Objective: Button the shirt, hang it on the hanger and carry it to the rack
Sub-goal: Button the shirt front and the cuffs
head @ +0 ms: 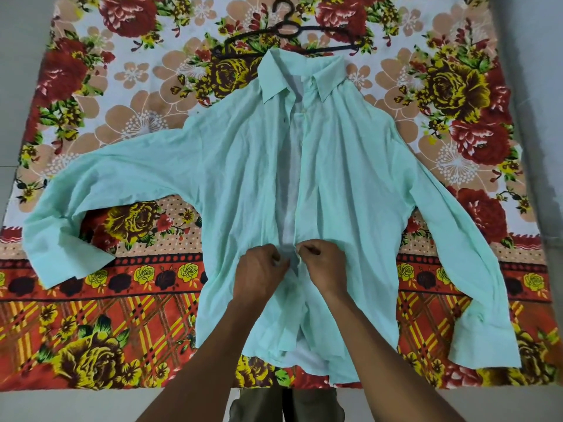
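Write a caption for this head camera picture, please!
Two hands button a mint-green cotton shirt on floral cloth, black hanger nearby.

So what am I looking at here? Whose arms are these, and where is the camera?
No machine here: a person wears a camera on the head, looking down at their own two bare hands. A mint shirt lies spread, front up, on a flowered cloth on the floor. The left hand and right hand each pinch one front edge of the shirt low down, bringing them together to button it. Above the hands the front is open. A dark hanger lies just beyond the collar, untouched.
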